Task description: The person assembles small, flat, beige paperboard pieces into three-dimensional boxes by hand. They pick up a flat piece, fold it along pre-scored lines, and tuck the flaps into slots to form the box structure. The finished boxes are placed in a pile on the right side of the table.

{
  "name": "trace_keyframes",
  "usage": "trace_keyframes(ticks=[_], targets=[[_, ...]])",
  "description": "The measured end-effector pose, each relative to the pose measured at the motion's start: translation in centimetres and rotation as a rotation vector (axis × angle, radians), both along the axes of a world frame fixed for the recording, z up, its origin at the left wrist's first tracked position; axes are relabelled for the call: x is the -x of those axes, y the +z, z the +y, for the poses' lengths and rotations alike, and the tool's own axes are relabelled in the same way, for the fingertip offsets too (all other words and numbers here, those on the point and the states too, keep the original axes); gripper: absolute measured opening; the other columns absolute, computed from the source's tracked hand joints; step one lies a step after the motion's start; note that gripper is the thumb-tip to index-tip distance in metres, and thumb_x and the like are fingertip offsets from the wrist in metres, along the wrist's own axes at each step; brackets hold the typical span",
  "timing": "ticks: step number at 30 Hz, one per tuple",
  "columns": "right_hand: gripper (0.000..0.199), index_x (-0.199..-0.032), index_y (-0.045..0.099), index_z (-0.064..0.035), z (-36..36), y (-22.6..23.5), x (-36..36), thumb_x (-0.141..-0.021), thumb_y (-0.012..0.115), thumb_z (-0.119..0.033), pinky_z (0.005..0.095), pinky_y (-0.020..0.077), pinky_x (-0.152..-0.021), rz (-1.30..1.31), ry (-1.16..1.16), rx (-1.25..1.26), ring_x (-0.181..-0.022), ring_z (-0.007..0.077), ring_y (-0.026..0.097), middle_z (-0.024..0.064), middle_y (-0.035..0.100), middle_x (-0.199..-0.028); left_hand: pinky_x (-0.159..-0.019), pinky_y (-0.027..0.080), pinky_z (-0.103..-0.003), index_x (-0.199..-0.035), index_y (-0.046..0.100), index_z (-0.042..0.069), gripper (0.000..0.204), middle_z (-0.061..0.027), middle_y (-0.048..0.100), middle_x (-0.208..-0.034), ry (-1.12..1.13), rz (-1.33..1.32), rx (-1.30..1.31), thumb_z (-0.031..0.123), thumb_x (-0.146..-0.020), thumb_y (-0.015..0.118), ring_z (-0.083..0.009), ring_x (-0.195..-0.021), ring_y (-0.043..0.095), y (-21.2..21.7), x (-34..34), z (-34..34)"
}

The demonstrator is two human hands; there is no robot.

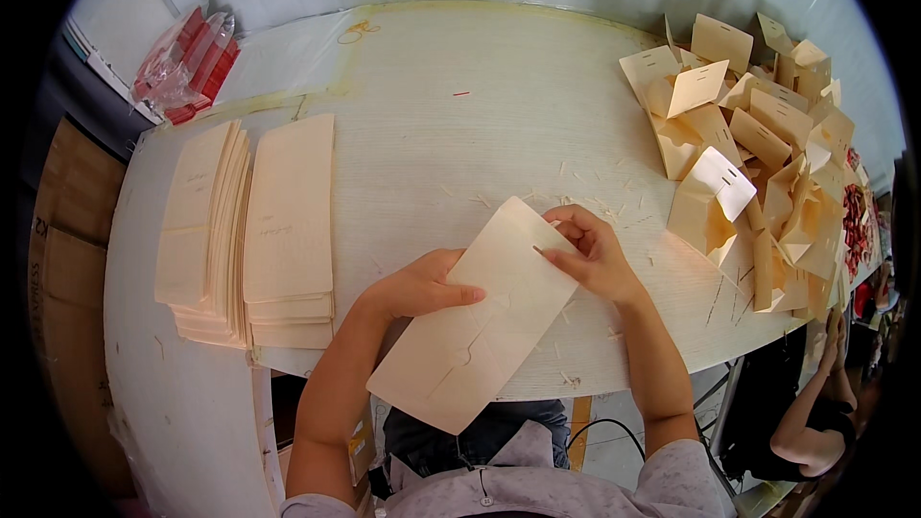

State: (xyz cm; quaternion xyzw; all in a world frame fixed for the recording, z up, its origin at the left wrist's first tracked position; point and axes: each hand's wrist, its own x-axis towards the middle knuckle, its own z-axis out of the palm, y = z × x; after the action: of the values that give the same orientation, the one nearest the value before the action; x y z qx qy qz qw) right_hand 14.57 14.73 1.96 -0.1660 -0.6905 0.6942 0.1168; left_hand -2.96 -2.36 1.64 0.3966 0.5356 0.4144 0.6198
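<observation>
A cream paper envelope [451,326] lies tilted between my hands, its lower corner reaching past the table's front edge. My left hand [427,286] is closed on its left edge, thumb on top and fingers hidden beneath. At the upper right edge, my right hand [590,254] pinches the paper, with the thumb beside a small dark slot [538,250]. Whether the right fingers also hold a small scrap is too small to tell. Thin paper scraps [600,206] are scattered on the table around the right hand.
Two stacks of flat cream envelopes [291,221] lie left of my hands. A loose heap of opened, slotted envelopes [767,134] covers the right side. Red packets in clear plastic [192,62] sit at the far left corner. Another person's arm [811,412] shows at lower right.
</observation>
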Motion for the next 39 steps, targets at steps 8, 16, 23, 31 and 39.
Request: trace_keyframes(ticks=[8, 16, 23, 31, 39], targets=[[0.023, -0.099, 0.056, -0.0002, 0.0, -0.4, 0.1, -0.077, 0.053, 0.004, 0.0204, 0.0416, -0.063, 0.084, -0.115, -0.095, -0.074, 0.0065, 0.054, 0.0051, 0.063, -0.085, -0.083, 0.042, -0.029, -0.117, 0.047, -0.002, 0.045, -0.01, 0.056, -0.107, 0.009, -0.023, -0.007, 0.017, -0.079, 0.061, -0.0147, -0.096, 0.052, 0.3, -0.1, 0.0], [0.023, -0.097, 0.059, -0.0005, -0.1, -0.6, 0.0, -0.076, 0.057, 0.005, 0.0201, 0.0427, -0.065, 0.054, -0.185, -0.314, -0.07, 0.0073, 0.055, 0.0031, 0.061, -0.081, -0.082, 0.042, -0.028, -0.117, 0.046, -0.003, 0.041, -0.0101, 0.057, -0.105, -0.003, 0.017, -0.029, 0.013, -0.081, 0.057, -0.0147, -0.094, 0.053, 0.1, -0.1, 0.0], [0.03, -0.101, 0.057, -0.0046, -1.3, -0.3, 0.2, -0.072, 0.058, 0.004, 0.0235, 0.043, -0.05, 0.127, -0.27, -0.82, -0.056, 0.0123, 0.052, 0.0087, 0.058, -0.075, -0.083, 0.043, -0.029, -0.119, 0.045, -0.002, 0.044, -0.0091, 0.056, -0.108, 0.003, 0.006, -0.02, 0.015, -0.08, 0.059, -0.0142, -0.097, 0.051, -0.2, -0.1, 0.0], [0.03, -0.102, 0.055, -0.0015, -1.3, -0.4, 0.4, -0.074, 0.055, 0.008, 0.0244, 0.048, -0.061, 0.17, -0.281, -0.53, -0.07, 0.0131, 0.059, 0.0086, 0.06, -0.085, -0.082, 0.043, -0.028, -0.118, 0.045, -0.002, 0.044, -0.0087, 0.056, -0.107, 0.005, 0.014, -0.014, 0.016, -0.08, 0.06, -0.0136, -0.096, 0.051, 0.0, -0.2, 0.1], [0.031, -0.103, 0.052, 0.002, -1.1, 0.8, -0.1, -0.072, 0.057, 0.004, 0.026, 0.0461, -0.071, 0.084, -0.215, -0.455, -0.078, 0.014, 0.058, 0.0088, 0.061, -0.083, -0.083, 0.042, -0.028, -0.118, 0.045, -0.002, 0.043, -0.0093, 0.056, -0.106, 0.001, 0.013, -0.017, 0.014, -0.08, 0.058, -0.0141, -0.095, 0.052, 0.0, -0.1, 0.1]])
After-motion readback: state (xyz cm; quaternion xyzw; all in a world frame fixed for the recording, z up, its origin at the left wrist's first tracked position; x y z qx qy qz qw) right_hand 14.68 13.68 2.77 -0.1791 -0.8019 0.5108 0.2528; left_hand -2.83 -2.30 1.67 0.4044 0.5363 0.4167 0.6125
